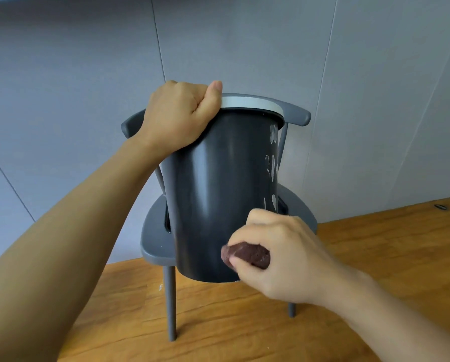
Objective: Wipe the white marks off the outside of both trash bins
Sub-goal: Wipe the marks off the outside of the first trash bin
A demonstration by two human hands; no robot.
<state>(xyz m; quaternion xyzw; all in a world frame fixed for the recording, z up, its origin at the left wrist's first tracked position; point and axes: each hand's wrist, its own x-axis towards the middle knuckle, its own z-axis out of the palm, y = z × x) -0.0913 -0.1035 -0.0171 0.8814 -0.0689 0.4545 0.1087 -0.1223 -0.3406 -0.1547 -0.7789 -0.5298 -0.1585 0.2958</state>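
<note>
A dark grey trash bin (218,184) with a light grey rim ring (252,101) is held up and tilted in front of a chair. My left hand (179,118) grips its rim at the upper left, thumb over the ring. Several white marks (273,163) run down the bin's right side. My right hand (276,254) pinches a dark brown cloth (247,254) and holds it against the bin's lower right wall, below the marks. Behind the bin, on the seat, a sliver of another dark object (167,220) shows; I cannot tell what it is.
A grey chair (156,244) stands on a wooden floor (244,322) against a grey panelled wall (88,74). Its backrest (297,113) sits behind the bin's rim. A small dark object (440,206) lies on the floor by the wall at far right.
</note>
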